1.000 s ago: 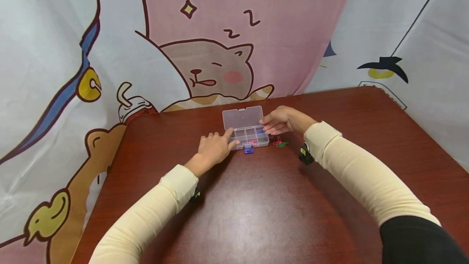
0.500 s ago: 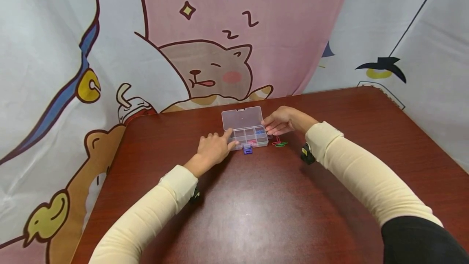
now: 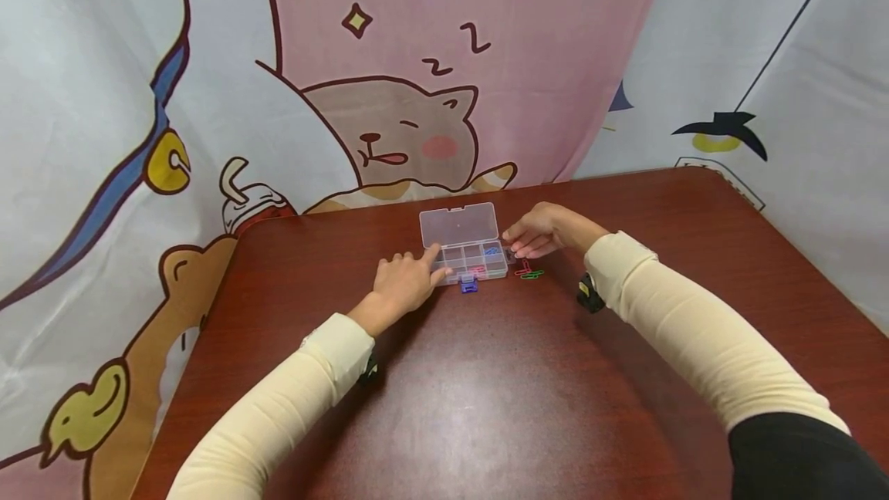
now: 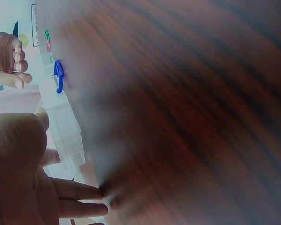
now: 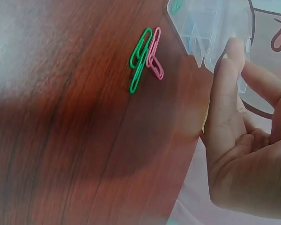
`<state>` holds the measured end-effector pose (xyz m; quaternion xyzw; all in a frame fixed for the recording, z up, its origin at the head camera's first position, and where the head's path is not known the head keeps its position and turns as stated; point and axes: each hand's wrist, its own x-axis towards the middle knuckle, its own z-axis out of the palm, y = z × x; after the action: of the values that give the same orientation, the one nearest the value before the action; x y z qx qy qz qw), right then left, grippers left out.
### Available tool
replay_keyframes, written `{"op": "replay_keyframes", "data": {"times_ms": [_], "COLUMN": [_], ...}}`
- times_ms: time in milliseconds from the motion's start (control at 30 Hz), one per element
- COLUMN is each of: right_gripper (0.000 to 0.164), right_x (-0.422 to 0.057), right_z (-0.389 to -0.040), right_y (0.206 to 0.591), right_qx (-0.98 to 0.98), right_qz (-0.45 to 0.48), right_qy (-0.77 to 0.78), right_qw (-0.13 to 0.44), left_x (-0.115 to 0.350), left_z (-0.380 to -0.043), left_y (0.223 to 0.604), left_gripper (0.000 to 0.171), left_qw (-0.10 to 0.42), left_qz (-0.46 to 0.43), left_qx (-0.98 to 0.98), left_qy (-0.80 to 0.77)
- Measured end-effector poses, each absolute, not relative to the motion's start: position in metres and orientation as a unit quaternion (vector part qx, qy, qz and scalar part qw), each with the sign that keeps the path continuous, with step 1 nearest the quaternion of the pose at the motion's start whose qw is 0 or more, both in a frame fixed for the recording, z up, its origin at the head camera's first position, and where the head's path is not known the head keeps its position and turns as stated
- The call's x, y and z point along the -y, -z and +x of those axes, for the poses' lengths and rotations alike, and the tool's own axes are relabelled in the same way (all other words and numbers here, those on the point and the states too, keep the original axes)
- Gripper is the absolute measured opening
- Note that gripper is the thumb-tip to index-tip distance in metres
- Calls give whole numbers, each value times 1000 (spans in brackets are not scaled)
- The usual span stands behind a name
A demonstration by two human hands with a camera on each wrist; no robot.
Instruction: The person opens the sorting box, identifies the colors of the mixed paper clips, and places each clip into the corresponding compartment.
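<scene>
Nearest lie the 2 cream sleeves (image 3: 295, 392) over the brown table (image 3: 479, 376). The left hand (image 3: 405, 282), fingers spread, touches the box's left end with thumb and index finger. The blue latch (image 3: 469, 285) hangs down in front of the clear box (image 3: 491, 276). Right of the box, loose green clips (image 5: 139, 61) and pink clips (image 5: 152, 57) lie touching on the table.

The right hand (image 3: 544, 228) has shifted rightward off the back right compartment, baring the blue clips (image 3: 491, 251) inside; presumably these are placed. Its fingers bend loosely; no clip shows between them. It overhangs the loose clips, partly blocking access from above.

Behind, the lid (image 3: 460, 224) stands open before the printed curtain (image 3: 556, 45).
</scene>
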<state>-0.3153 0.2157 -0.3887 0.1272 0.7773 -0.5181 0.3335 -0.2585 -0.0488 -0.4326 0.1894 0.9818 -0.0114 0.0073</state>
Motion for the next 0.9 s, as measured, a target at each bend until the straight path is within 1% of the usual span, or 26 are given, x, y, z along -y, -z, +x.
{"op": "replay_keyframes", "data": {"times_ms": [267, 500, 800, 900], "right_gripper": [29, 23, 25, 25], "right_x": [-227, -235, -234, -230], "right_z": [-314, -310, -303, -300], "right_y": [394, 399, 408, 409], "right_qx": [-787, -819, -841, -861], "right_qz": [137, 136, 122, 110], "right_qy": [486, 441, 408, 381], "right_qw": [355, 342, 333, 318], "left_x": [50, 50, 50, 49], "left_z": [-257, -258, -259, -258], "left_y": [431, 432, 432, 432], "left_gripper": [59, 59, 59, 59], "left_qw": [15, 16, 8, 7], "left_qz": [190, 190, 194, 194], "left_qx": [-982, -982, -981, -981], "left_qy": [14, 12, 10, 11]}}
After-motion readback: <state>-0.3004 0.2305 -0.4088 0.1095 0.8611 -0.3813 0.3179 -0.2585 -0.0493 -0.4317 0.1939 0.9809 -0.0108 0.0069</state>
